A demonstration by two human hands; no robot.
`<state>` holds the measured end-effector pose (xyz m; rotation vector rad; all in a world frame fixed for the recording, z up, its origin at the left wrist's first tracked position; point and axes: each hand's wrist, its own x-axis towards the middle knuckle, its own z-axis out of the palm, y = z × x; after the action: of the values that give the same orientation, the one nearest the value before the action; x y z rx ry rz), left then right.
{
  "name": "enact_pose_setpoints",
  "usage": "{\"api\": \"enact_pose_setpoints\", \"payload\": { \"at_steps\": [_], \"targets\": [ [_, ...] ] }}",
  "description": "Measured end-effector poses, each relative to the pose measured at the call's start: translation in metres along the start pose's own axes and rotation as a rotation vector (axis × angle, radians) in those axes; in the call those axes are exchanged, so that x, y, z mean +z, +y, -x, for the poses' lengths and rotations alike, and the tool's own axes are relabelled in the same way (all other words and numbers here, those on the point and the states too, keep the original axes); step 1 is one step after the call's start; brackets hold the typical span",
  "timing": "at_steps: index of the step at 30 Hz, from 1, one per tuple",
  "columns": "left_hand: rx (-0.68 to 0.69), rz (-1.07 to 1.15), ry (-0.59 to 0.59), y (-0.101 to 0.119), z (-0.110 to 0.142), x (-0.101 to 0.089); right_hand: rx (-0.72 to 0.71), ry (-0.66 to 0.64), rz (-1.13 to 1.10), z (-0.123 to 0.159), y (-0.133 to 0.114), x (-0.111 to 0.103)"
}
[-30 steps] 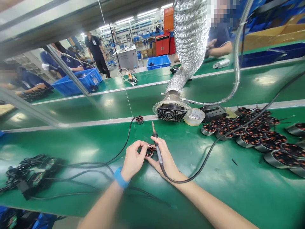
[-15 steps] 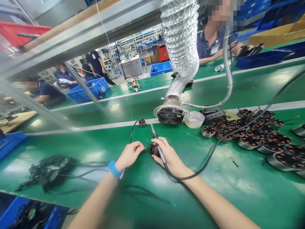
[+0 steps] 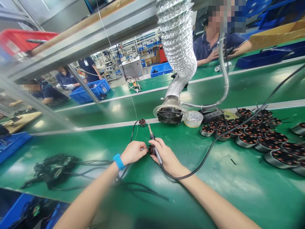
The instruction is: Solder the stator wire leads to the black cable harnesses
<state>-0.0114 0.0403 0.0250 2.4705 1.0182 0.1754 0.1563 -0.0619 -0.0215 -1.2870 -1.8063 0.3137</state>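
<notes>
My right hand (image 3: 168, 156) is closed around a soldering iron (image 3: 152, 137), its tip pointing up and away from me. The same hand grips a small round motor (image 3: 151, 150) with copper windings, turned on its side toward the left. My left hand (image 3: 132, 153), with a blue band at the wrist, pinches the thin motor wires close to the windings; the fingers partly hide them. Just beyond the left hand hangs a thin solder wire (image 3: 136, 119). A second small motor (image 3: 142, 122), with a black cable beside it, sits near the metal rail.
A fume extractor fan (image 3: 169, 117) hangs under a foil duct (image 3: 176, 41). Beside it stands a round tub (image 3: 193, 119). Several motors (image 3: 246, 140) crowd the right side. Cabled circuit boards (image 3: 53, 170) lie at left. The iron's cord (image 3: 209, 156) crosses the right side. Co-workers sit across the bench.
My left fingers left the motor's face, drew its wires out leftward, then came back close to it. The right hand turned the motor on its side, keeping the iron. The view shifted.
</notes>
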Motion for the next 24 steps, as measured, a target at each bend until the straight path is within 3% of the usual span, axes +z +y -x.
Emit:
{"api": "enact_pose_setpoints", "payload": {
  "at_steps": [8,15,20,24],
  "targets": [
    [0.009,0.014,-0.033,-0.002,0.009,-0.004,-0.002,-0.020,0.042,-0.002,-0.002,0.002],
    [-0.007,-0.128,0.065,0.000,0.007,-0.004,-0.019,0.013,0.126,0.000,0.013,0.011],
    [0.018,-0.276,-0.053,-0.009,0.001,-0.011,-0.079,0.026,0.150,-0.002,0.026,0.017],
    [0.047,-0.134,-0.045,-0.011,0.007,-0.017,-0.057,0.030,0.161,-0.001,0.019,0.014]
  ]
}}
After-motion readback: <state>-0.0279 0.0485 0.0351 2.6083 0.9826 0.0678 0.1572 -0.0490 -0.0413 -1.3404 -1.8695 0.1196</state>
